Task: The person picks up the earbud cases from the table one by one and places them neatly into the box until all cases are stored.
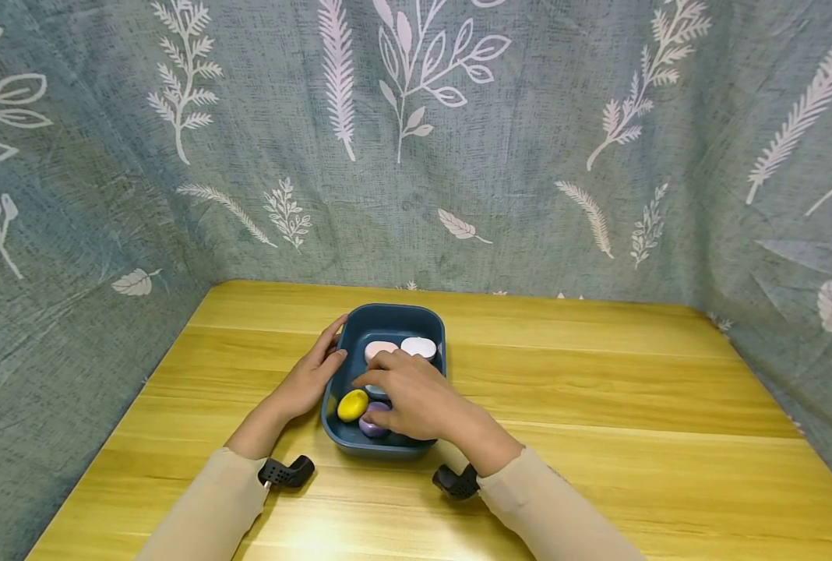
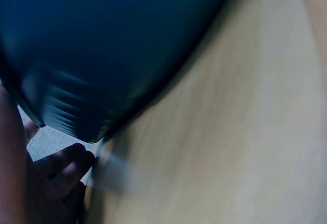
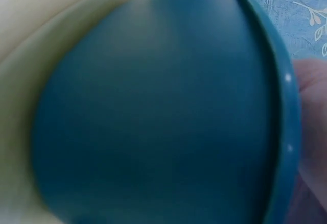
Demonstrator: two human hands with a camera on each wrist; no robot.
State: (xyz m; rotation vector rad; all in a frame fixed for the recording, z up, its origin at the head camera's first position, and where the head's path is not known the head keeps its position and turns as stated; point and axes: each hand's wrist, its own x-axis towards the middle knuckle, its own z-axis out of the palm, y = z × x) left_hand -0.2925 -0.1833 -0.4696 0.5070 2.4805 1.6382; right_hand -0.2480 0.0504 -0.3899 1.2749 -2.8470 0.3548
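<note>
A dark blue plastic bin [image 1: 374,449] with rounded corners stands on the table. Inside it lie smooth, soap-like ovals: a pink one [image 1: 381,351], a white one [image 1: 418,347], a light blue one [image 1: 377,391], a yellow one [image 1: 353,406] and a purple one [image 1: 374,421]. My left hand [image 1: 309,382] rests along the bin's left side, thumb at the rim, fingers fairly straight. Over the bin's near right part reaches my right hand [image 1: 416,396], fingers above the light blue oval and thumb at the purple one. It partly hides both; no firm grip shows.
The wooden table [image 1: 598,389] extends on both sides of the bin. A grey-green leaf-patterned cloth [image 1: 514,210] hangs behind and at the sides. Black wrist cameras project from the left wrist [image 1: 290,472] and the right wrist [image 1: 456,483], close to the bin's near end.
</note>
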